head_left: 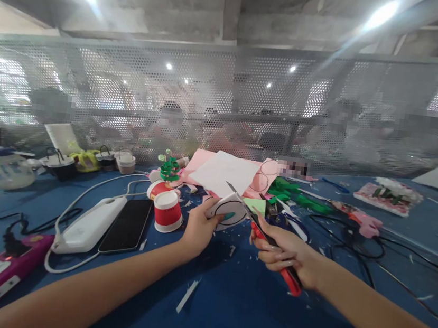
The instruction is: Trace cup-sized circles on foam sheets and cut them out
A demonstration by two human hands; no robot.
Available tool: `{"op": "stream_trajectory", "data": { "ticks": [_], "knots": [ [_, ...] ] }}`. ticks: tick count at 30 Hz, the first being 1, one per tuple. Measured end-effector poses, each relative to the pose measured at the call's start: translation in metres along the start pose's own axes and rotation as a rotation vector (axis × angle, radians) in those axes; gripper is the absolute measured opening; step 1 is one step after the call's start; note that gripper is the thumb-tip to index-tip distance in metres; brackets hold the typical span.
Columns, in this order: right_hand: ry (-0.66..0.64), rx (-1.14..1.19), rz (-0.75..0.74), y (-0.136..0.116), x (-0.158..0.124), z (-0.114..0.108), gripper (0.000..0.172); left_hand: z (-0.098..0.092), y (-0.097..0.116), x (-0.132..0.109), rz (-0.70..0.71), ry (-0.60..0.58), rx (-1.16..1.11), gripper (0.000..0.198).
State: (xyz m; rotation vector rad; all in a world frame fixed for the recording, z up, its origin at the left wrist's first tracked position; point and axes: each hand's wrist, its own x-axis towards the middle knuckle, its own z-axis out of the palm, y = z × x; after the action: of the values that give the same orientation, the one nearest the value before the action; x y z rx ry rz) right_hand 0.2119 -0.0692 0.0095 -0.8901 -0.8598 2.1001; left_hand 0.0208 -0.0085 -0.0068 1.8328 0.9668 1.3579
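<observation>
My left hand (200, 226) pinches a white piece of paper (237, 211) that bears a black drawn curve, its thumb lying over the face. In my right hand (282, 249) is a utility knife (288, 279) with a red and black handle, the fingers wrapped round it. The bare blade (241, 197) points up and left, over the paper's upper right edge; whether it touches is hard to tell. Just left of my left hand stand red and white paper cups (168, 212). Behind the paper lie a white sheet (224, 171) and pink paper (198, 164).
On the blue table (225, 308) are a black phone (127, 226), a white power strip (89, 225) and a purple power strip (0, 273) at left. Black cables (356, 250) and green ribbon (313, 203) lie at right. Paper scraps (187, 297) are scattered about. A perforated metal screen (194, 102) stands behind.
</observation>
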Motion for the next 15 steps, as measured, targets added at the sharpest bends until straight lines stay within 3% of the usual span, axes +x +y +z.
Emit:
{"op": "stream_trajectory", "data": {
  "ticks": [8, 15],
  "knots": [
    [0.057, -0.044, -0.054, 0.0021, -0.0028, 0.0039, 0.046, 0.0012, 0.0004, -0.0008, -0.02, 0.044, -0.009, 0.031],
    [0.062, -0.059, -0.053, 0.0037, -0.0009, -0.0005, 0.046, 0.0017, -0.0052, -0.0006, 0.03, 0.016, 0.033, 0.027]
  ]
}}
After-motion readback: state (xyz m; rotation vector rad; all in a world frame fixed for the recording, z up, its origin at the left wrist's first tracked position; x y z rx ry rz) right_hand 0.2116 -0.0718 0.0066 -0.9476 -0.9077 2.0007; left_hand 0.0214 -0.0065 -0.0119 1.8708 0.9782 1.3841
